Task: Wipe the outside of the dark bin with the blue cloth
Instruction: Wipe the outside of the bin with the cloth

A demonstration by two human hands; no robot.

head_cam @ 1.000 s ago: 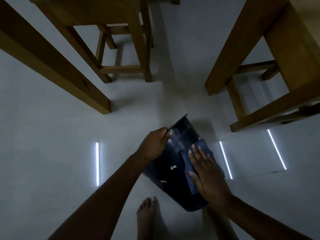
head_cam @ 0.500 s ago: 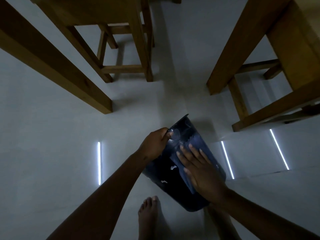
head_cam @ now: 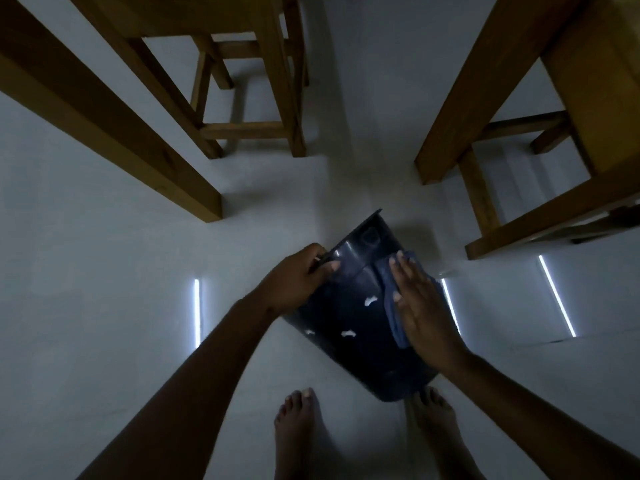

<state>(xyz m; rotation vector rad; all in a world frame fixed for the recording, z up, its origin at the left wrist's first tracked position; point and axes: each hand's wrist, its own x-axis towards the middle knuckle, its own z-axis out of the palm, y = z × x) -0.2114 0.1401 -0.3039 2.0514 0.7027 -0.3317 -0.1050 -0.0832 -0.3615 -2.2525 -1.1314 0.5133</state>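
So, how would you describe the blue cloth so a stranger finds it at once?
On the pale floor between the wooden furniture legs, a dark plastic bin is held tilted. The blue cloth lies flat on its side wall under the open right hand. It is the only soft, lighter-blue thing there.

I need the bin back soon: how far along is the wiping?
Mid-job. The left hand grips the dark bin by its rim, tilted. The right hand presses the blue cloth flat on the upper side wall. How much is already clean, I cannot tell; the underside and far side are hidden.
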